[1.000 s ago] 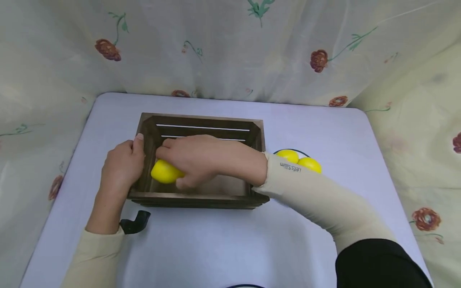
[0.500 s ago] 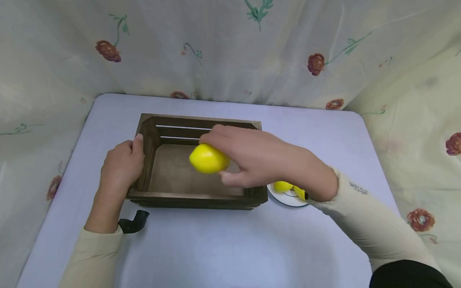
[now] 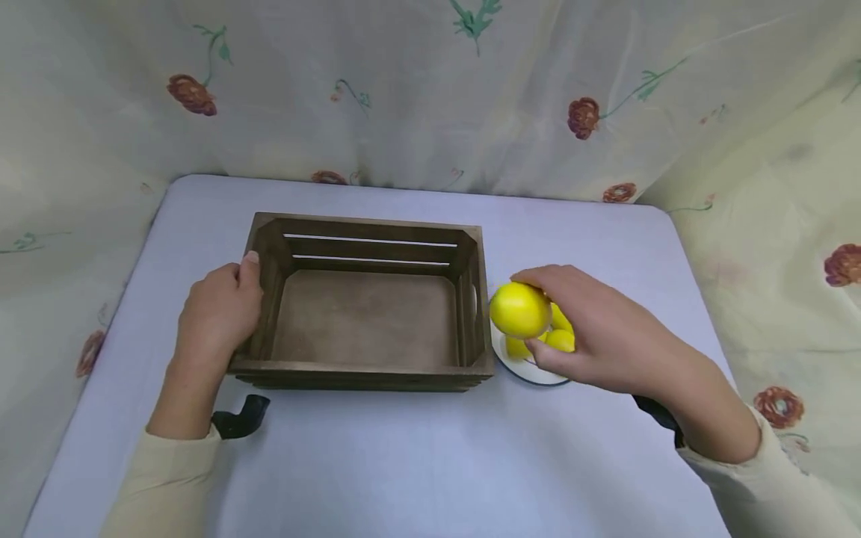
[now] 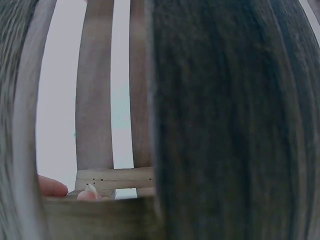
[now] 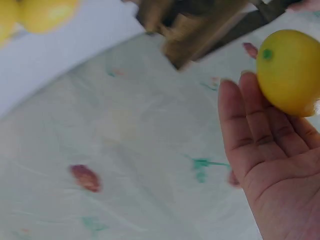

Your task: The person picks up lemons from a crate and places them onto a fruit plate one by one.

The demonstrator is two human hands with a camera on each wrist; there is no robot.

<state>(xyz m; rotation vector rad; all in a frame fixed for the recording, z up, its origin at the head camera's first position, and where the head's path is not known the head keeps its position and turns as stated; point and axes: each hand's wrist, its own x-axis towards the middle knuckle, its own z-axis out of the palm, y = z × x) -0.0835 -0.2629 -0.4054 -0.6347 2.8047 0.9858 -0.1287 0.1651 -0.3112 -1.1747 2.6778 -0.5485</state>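
My left hand [image 3: 218, 314] grips the left end of a brown slatted wooden crate [image 3: 363, 368], thumb over the top edge. In the left wrist view, fingertips [image 4: 52, 187] show through the crate's opening. Nothing lies inside the crate. Beyond its right end, my right hand [image 3: 599, 332] holds a yellow lemon [image 3: 519, 310] between thumb and fingers, above a white plate [image 3: 538, 375] with a dark rim. Other lemons [image 3: 560, 340] sit on that plate, partly hidden by the held one. The right wrist view shows the lemon [image 5: 290, 72] against the fingers, its green stem spot visible.
A white cloth covers the table [image 3: 403, 463]. Flower-printed curtains [image 3: 403, 112] hang behind it and along both sides. A black curved piece [image 3: 242, 418] juts out beside the left wrist.
My right hand has lifted the lemon out of the crate and carried it right, over the plate. The left hand keeps its grip on the crate; the whole head view has shifted slightly.
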